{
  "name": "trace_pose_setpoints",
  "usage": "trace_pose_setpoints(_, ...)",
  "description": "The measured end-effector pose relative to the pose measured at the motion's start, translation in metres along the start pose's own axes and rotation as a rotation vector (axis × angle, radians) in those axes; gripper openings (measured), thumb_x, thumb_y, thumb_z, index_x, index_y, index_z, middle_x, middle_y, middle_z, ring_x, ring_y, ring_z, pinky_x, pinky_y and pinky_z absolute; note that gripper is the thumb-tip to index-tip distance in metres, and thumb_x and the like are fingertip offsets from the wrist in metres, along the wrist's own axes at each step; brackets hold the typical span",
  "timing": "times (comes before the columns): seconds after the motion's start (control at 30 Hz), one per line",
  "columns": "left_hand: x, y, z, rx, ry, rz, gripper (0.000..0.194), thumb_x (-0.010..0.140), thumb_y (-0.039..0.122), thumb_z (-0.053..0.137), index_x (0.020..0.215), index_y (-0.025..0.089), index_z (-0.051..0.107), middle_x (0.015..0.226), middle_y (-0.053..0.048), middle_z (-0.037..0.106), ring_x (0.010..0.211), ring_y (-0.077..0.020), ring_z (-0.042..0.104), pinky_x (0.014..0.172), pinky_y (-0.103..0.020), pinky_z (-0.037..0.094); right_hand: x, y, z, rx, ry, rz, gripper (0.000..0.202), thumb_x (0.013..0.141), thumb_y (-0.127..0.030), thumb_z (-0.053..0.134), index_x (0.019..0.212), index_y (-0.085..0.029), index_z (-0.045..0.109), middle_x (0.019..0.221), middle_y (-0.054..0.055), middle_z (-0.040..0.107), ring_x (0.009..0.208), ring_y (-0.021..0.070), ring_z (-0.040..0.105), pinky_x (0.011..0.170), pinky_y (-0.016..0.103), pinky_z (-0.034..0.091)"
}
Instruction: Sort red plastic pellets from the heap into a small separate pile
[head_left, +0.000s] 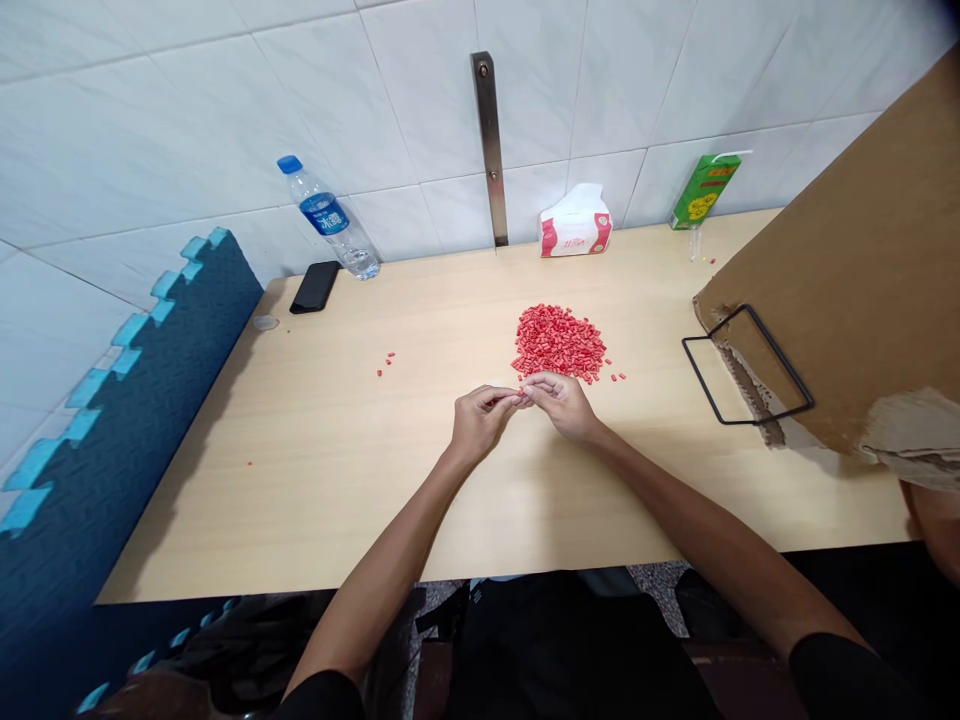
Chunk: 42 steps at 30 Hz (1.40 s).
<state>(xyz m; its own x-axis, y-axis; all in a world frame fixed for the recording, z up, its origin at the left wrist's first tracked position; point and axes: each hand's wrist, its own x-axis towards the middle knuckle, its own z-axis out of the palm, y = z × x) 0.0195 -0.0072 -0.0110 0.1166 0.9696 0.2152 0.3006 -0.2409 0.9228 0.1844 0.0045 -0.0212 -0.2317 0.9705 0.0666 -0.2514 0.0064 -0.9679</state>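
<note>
A heap of small red plastic pieces [559, 343] lies on the light wood table [322, 470], just beyond my hands. My left hand [480, 415] and my right hand [564, 405] meet at the fingertips in front of the heap. Between the fingertips shows a bit of a small red piece [521, 393]. Both hands are closed in a pinch around it; my fingers cover most of it. Several loose red pieces [389, 361] lie to the left, apart from the heap.
Along the wall stand a water bottle [330, 220], a tissue pack [576, 222] and a green drink carton [705, 190]. A black phone [314, 287] lies at the back left. A blue foam mat [142, 390] borders the left; a cardboard sheet [847, 260] and black wire frame [697, 378] the right.
</note>
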Motion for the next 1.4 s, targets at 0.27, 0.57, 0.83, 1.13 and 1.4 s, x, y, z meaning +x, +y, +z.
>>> trace_pose_setpoints(0.27,0.0000,0.0001,-0.0008,-0.007,-0.016,0.005,0.018,0.079,0.032,0.066,0.085,0.018,0.074,0.086,-0.008,0.073,0.082,-0.0190,0.069,0.078,-0.031,0.054,-0.0005,0.0000,-0.0012,0.008,-0.012,-0.009,0.027,0.075,-0.041,0.069,0.086,-0.017,0.064,0.071,0.001,0.068,0.070,0.0146,0.066,0.072,0.032,0.055)
trace_pose_setpoints(0.57,-0.0003,-0.0015,-0.0011,0.016,-0.015,0.024,0.017,0.080,0.032,0.065,0.085,0.018,0.074,0.086,-0.007,0.073,0.080,-0.0185,0.069,0.077,-0.031,0.054,0.0000,0.0008,-0.0008,-0.007,-0.005,-0.009,0.030,0.074,-0.044,0.070,0.086,-0.017,0.064,0.070,0.001,0.068,0.069,0.0149,0.067,0.072,0.033,0.057)
trace_pose_setpoints(0.83,-0.0001,-0.0016,-0.0009,0.012,-0.014,0.027,0.017,0.080,0.032,0.065,0.085,0.019,0.074,0.086,-0.007,0.073,0.080,-0.0184,0.069,0.077,-0.031,0.054,0.0000,-0.0003,-0.0001,-0.008,0.005,0.000,0.031,0.073,-0.045,0.070,0.085,-0.017,0.064,0.070,0.001,0.069,0.068,0.0154,0.067,0.072,0.034,0.057)
trace_pose_setpoints(1.13,-0.0002,-0.0012,-0.0006,0.017,-0.008,0.015,0.017,0.079,0.033,0.065,0.084,0.018,0.074,0.086,-0.007,0.073,0.079,-0.0185,0.069,0.076,-0.031,0.055,-0.0006,0.0003,-0.0009,-0.030,-0.010,-0.012,0.030,0.075,-0.045,0.068,0.086,-0.017,0.064,0.071,0.002,0.069,0.070,0.0157,0.067,0.073,0.034,0.057)
trace_pose_setpoints(1.4,-0.0002,-0.0004,-0.0005,0.029,-0.001,0.005,0.016,0.079,0.032,0.065,0.083,0.018,0.074,0.085,-0.007,0.073,0.079,-0.0187,0.069,0.075,-0.030,0.054,-0.0006,0.0004,-0.0002,-0.023,-0.010,-0.014,0.030,0.075,-0.044,0.068,0.087,-0.018,0.064,0.071,0.001,0.069,0.069,0.0154,0.067,0.072,0.034,0.057)
